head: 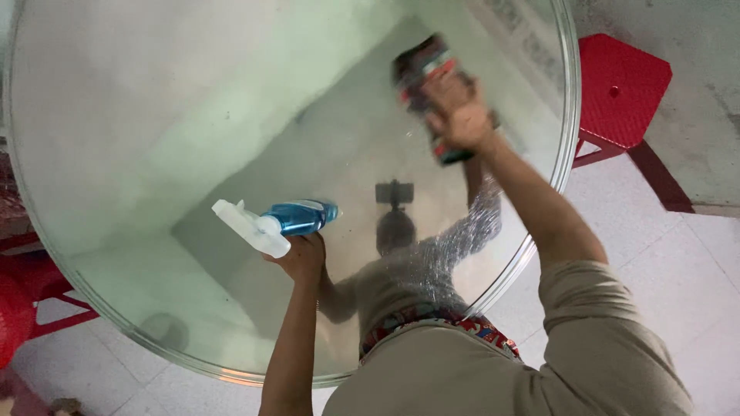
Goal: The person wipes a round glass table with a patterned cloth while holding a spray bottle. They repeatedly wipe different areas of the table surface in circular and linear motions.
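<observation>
We grip blue spray bottle (pixel 287 221) in left hand (pixel 301 256), over near part of glass table (pixel 116 115). Right hand (pixel 460 117) closed on cloth (pixel 425 77), pressed to table's far edge, near red stool (pixel 623 88).

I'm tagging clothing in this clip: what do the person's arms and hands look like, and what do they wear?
Both hands, the left hand and the right hand, are bare, with no gloves. The forearms are uncovered. A loose beige sleeve covers the right upper arm and shoulder. No watch or ring shows clearly.
</observation>
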